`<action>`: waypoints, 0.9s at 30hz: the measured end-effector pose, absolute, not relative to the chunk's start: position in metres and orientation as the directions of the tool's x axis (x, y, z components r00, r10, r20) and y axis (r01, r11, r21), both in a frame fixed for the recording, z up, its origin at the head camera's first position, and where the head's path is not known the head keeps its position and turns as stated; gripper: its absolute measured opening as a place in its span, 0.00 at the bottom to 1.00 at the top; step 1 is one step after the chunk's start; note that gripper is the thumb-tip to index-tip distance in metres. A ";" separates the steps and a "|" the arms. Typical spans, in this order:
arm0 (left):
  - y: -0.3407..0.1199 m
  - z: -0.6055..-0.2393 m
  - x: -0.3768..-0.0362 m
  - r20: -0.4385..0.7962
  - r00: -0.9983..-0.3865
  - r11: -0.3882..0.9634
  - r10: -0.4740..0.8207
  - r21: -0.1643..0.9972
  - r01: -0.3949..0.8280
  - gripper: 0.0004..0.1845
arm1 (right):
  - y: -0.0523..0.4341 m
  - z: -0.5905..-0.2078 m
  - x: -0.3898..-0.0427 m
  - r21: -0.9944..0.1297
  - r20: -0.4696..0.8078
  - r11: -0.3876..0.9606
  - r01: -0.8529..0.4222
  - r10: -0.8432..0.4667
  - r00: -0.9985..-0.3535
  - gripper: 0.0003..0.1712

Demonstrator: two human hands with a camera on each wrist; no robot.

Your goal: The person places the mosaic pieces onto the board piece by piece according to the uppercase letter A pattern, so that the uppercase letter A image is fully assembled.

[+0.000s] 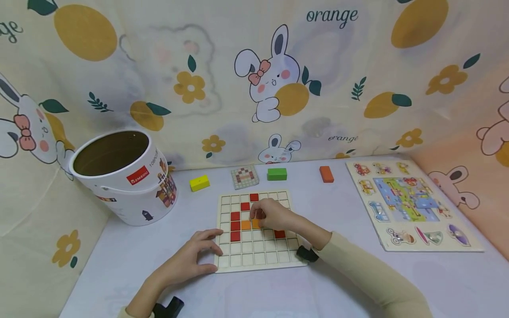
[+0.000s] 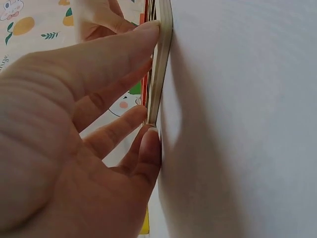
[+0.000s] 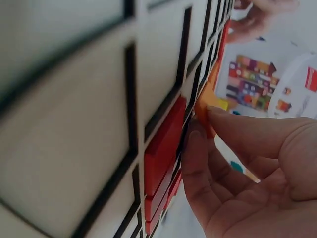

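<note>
A cream grid board (image 1: 246,260) lies on the table in front of me. Red square tiles (image 1: 235,226) run up its left part in a slanting line, with another at the right. One orange tile (image 1: 245,225) sits in a middle cell. Just right of it, my right hand (image 1: 278,216) pinches a second orange tile (image 3: 204,101) between thumb and finger, right at the grid. My left hand (image 1: 187,254) rests spread along the board's left side, its thumb at the near corner. In the left wrist view, those fingertips touch the board's edge (image 2: 161,74).
Behind the board lie a yellow block (image 1: 199,183), a small pattern card (image 1: 245,176), a green block (image 1: 277,174) and an orange-red block (image 1: 326,174). A white bucket (image 1: 119,205) stands at the left. At the right lies a picture puzzle board (image 1: 351,176). Patterned cloth (image 1: 222,35) hangs behind.
</note>
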State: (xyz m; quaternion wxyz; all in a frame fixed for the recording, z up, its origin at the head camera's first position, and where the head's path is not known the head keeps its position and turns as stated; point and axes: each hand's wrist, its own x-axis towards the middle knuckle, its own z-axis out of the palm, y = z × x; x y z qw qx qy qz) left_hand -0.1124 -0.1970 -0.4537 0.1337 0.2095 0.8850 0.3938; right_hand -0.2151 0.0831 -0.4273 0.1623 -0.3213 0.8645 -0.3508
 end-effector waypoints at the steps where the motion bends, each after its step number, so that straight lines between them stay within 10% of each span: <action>1: -0.197 -0.454 -0.112 -0.071 -0.877 0.601 0.476 0.754 0.265 0.12 | 0.082 -0.427 -0.213 -0.687 -0.051 0.565 -0.456 -0.664 -0.746 0.12; 11: -0.199 -0.457 -0.114 -0.058 -0.868 0.580 0.493 0.765 0.278 0.17 | 0.101 -0.414 -0.191 -0.427 -0.019 0.689 -0.585 -0.654 -0.756 0.20; 27: -0.202 -0.461 -0.116 -0.062 -0.858 0.579 0.511 0.762 0.290 0.28 | 0.226 -0.418 -0.152 -0.595 -0.122 0.691 -0.411 -0.583 -0.803 0.17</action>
